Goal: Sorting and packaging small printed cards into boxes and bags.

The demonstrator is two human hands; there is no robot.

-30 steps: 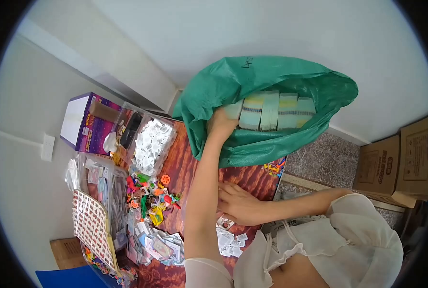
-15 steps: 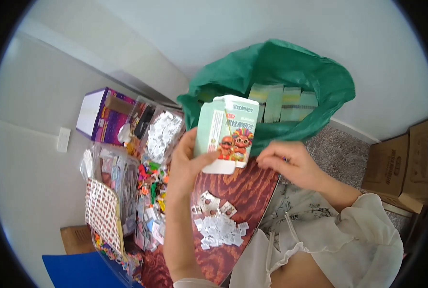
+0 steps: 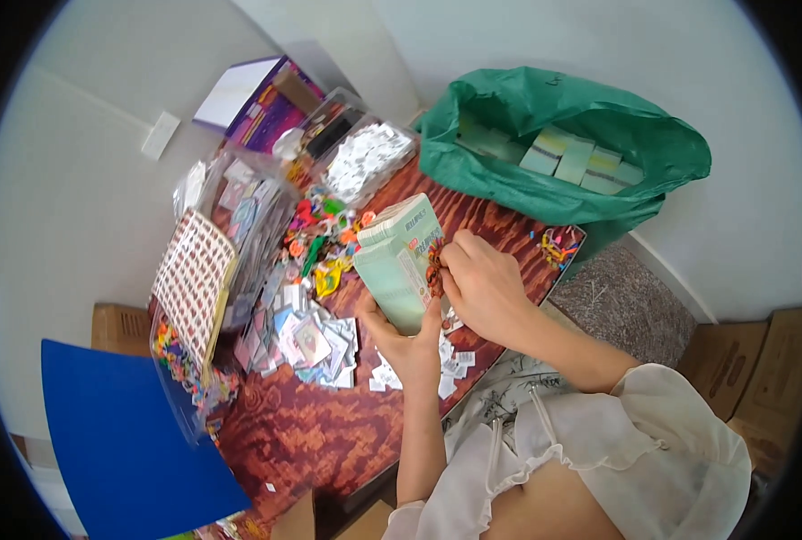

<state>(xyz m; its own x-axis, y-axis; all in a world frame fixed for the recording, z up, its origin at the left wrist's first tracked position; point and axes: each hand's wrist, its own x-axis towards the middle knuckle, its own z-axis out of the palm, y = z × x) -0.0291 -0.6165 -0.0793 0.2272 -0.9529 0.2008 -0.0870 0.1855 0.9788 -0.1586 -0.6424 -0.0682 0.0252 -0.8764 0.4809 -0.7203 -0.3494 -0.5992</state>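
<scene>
Carton stack (image 3: 386, 281), one, pale green, tilted above the table (image 3: 284, 441) between two hands.
Best steadied low with the left hand (image 3: 410, 349), fingers partly closed around the lower end, thumb to the right; keep edges flush, squeeze lightly to avoid creasing the card, and work the right hand (image 3: 488, 286) along the edge only. Right fingers bunched close together against the right edge; impossible to tell whether pinching anything. Under the hands, white slips (image 3: 459, 364), too overlapped to count; to the left, one heap of cards (image 3: 313, 346) and one of small coloured toys (image 3: 329, 277). Near the table's right corner, one little pile of coloured bits (image 3: 563, 243); beyond, one green bag (image 3: 500, 186) with at least four pale bundles (image 3: 575, 162) countable, others shaded. Off right, at least two brown boxes (image 3: 723, 364).
</scene>
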